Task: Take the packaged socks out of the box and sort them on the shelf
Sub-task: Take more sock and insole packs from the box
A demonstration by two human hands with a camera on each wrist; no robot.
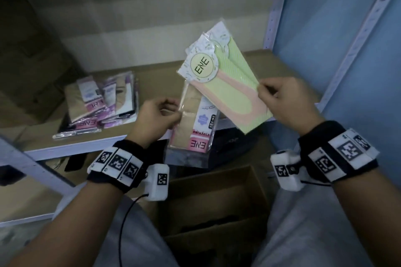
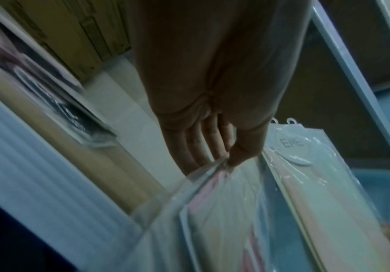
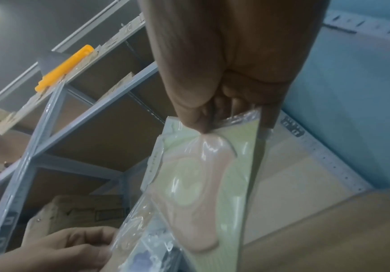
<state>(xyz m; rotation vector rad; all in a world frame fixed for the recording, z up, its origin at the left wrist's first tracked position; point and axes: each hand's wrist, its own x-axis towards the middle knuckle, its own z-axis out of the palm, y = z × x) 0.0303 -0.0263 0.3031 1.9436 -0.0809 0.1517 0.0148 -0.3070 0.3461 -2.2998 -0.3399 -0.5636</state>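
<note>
The right hand (image 1: 288,102) pinches green-and-pink packaged socks (image 1: 225,84); the left hand (image 1: 155,118) pinches a beige pack (image 1: 193,123). Only the right wrist view shows an orange plastic strip (image 3: 64,68) on an upper shelf edge.

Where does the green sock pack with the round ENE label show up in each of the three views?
Head: green sock pack centre-right, pinched by the right hand.
Left wrist: right side, beyond the thumb.
Right wrist: centre, below the fingers.
Shared landmark: the grey shelf frame.

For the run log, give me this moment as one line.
left hand: pinches beige sock pack | right hand: pinches green sock packs | shelf: sorted pile | box: open below
</note>
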